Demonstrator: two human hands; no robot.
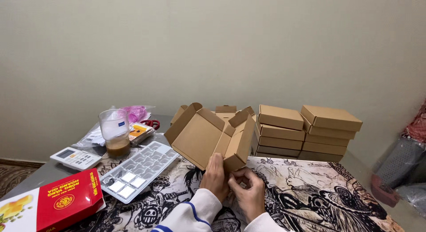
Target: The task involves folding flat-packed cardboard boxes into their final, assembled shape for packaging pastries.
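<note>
A half-folded brown cardboard box [206,136] is held tilted above the table, its flaps open and its inside facing me. My left hand [215,176] grips its lower edge from beneath, thumb and fingers around the bottom wall. My right hand [247,192] pinches the box's lower right corner flap with curled fingers. Both sleeves are white with a blue stripe. Behind the held box lies another unfolded box [226,112], partly hidden.
Two stacks of closed brown boxes [306,132] stand at the back right. A black-and-white cartoon mat [310,192] covers the table. At left are a grey compartment tray [140,167], a glass with brown drink [115,132], a white remote [75,158], a red carton [57,203] and red scissors [151,123].
</note>
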